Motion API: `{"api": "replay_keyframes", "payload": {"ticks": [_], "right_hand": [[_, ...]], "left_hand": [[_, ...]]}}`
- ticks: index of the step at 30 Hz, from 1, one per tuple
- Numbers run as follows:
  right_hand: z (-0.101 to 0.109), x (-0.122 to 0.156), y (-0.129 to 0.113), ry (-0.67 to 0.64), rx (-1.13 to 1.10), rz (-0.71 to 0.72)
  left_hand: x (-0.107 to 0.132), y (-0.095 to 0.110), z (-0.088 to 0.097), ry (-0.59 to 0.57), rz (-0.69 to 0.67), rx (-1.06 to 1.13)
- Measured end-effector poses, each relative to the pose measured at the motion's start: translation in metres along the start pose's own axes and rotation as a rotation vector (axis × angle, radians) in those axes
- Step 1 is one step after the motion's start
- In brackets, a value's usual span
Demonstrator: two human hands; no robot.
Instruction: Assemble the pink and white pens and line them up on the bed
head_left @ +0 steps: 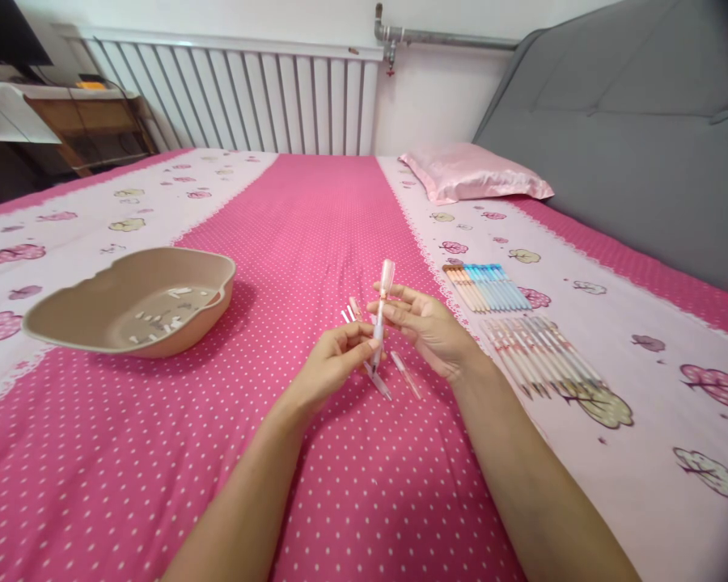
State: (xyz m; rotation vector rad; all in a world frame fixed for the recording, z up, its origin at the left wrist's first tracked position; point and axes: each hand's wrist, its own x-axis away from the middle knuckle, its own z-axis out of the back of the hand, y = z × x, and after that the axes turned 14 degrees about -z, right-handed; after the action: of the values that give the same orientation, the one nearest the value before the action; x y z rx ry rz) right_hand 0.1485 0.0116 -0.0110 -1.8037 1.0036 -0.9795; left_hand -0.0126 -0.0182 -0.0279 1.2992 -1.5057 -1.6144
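Note:
A pale pink and white pen (381, 311) stands nearly upright between my two hands, its dark tip pointing down. My left hand (345, 352) pinches the pen near its lower end. Higher up, the fingers of my right hand (421, 319) close around its middle, below the clear pink top. Just under my hands, several loose pens or pen parts lie on the pink dotted bedspread (364, 485). One is a clear pink piece (405, 376) close to my right wrist; others are partly hidden behind my left hand.
A beige basin (188, 343) with small white pieces inside sits at left. On the right lie a row of blue and orange pens (488, 288) and a row of pale pink pens (546, 356). Behind are a pink pillow (476, 171), a grey headboard (619, 121) and a white radiator (236, 93).

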Motion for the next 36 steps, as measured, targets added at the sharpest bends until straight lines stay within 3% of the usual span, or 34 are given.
{"api": "replay_keyframes", "payload": {"ticks": [12, 20, 36], "right_hand": [[-0.0022, -0.0009, 0.0002, 0.048, 0.030, 0.015], [-0.0013, 0.0030, -0.0028, -0.108, 0.004, -0.016], [-0.0002, 0.0005, -0.0006, -0.002, -0.013, -0.020]], "left_hand": [[-0.0003, 0.0010, -0.0018, 0.023, 0.007, 0.025], [-0.0001, 0.0017, 0.0003, 0.002, 0.016, -0.021], [0.0004, 0.0036, -0.0018, 0.014, 0.027, -0.002]]}}
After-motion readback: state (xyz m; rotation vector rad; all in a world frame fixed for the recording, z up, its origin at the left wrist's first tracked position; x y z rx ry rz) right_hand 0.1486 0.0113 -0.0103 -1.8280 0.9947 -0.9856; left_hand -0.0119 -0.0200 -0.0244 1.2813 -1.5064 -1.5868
